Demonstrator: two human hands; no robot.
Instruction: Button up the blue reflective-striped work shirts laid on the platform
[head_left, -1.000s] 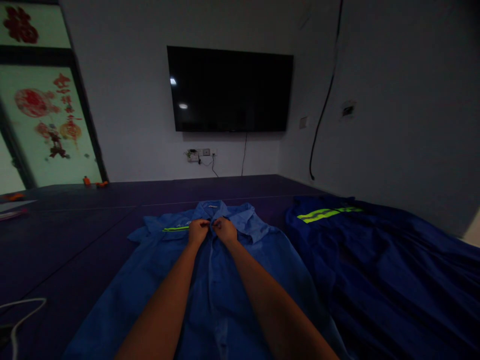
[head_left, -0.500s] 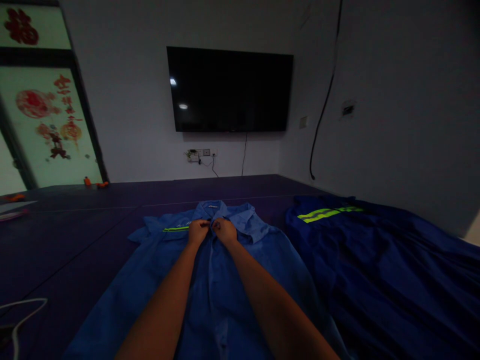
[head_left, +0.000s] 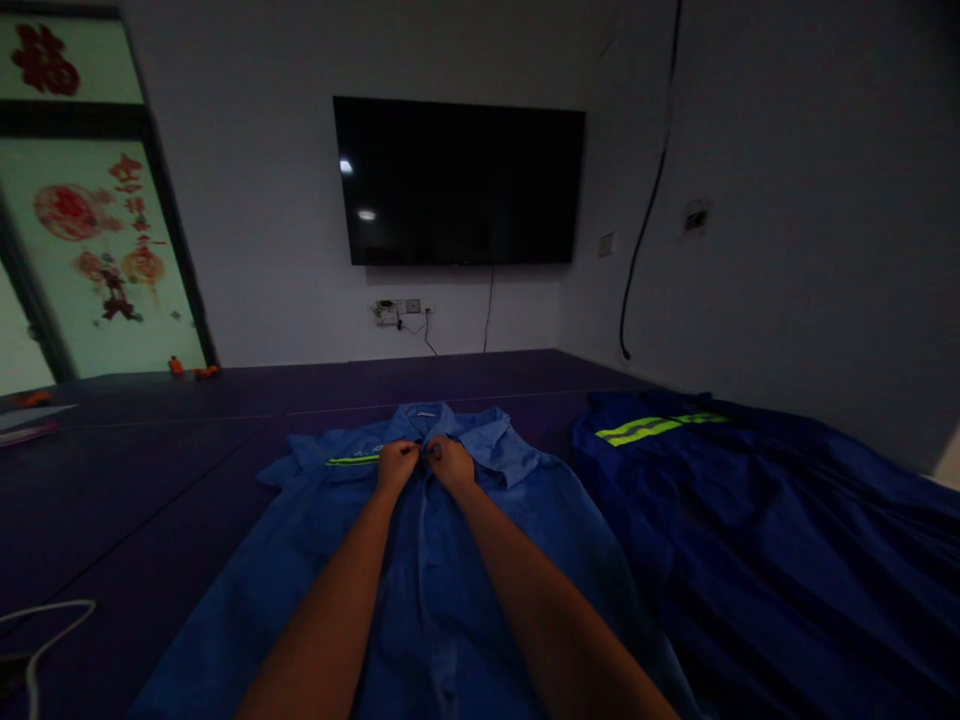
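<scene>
A blue work shirt (head_left: 510, 540) with a collar and a yellow-green stripe on the chest lies spread out in front of me, collar at the far end. Just below the collar, my left hand (head_left: 397, 463) is closed in a pinch on the front edge of the shirt. Close beside it, my right hand (head_left: 450, 463) pinches the opposite front edge, fingertips almost meeting the left ones. Whether a button sits between the fingers is too dark and small to tell.
A darker blue garment (head_left: 765, 530) with a reflective stripe lies to the right. A white cable (head_left: 64, 605) rests at the left on the purple floor covering (head_left: 187, 465). Small orange objects (head_left: 176, 366) stand by the door. A television (head_left: 461, 185) hangs on the far wall.
Both hands stay at the shirt front, with only slight finger movement. The view has shifted very slightly.
</scene>
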